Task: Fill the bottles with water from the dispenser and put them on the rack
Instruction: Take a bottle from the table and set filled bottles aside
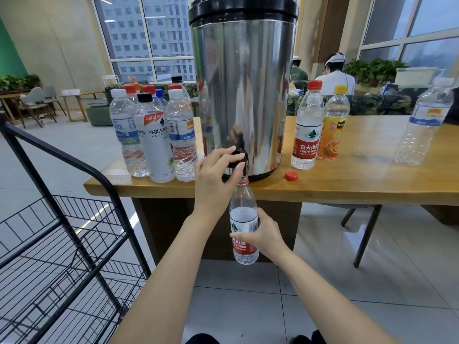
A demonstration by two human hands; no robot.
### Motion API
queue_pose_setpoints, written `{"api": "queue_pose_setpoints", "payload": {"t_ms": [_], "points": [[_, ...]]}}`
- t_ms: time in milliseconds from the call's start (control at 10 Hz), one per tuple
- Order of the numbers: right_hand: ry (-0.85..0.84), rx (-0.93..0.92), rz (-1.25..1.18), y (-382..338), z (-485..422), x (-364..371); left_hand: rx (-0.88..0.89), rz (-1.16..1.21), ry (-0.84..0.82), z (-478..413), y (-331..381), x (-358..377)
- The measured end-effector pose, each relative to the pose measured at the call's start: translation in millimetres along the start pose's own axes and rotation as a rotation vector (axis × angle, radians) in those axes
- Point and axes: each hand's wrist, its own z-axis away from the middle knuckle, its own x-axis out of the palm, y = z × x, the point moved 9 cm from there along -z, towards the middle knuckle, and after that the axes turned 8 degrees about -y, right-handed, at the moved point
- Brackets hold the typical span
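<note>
Cap (291,176) at 3 o'clock of tap (240,158) (rack (74,234) at 9) | bottle (242,202) upright, mouth to 12 | right hand (264,234) grips bottle, left hand (216,176) pinches tap.

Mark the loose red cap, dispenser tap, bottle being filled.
loose red cap (291,176): head view, its top.
dispenser tap (242,155): head view, black handle.
bottle being filled (243,198): head view, clear upper body.

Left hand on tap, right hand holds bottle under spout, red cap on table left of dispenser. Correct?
No: head view shows red cap right of the dispenser, on the table. Otherwise right: left hand on tap, right hand holding bottle under it.
</note>
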Motion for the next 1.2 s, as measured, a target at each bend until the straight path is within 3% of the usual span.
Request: {"api": "queue_pose_setpoints", "payload": {"t_ms": [1200], "points": [[0.002, 0.017, 0.013, -0.5, 0.5, 0.6, 0.000, 0.041, 0.009, 0.5, -0.6, 0.7]]}}
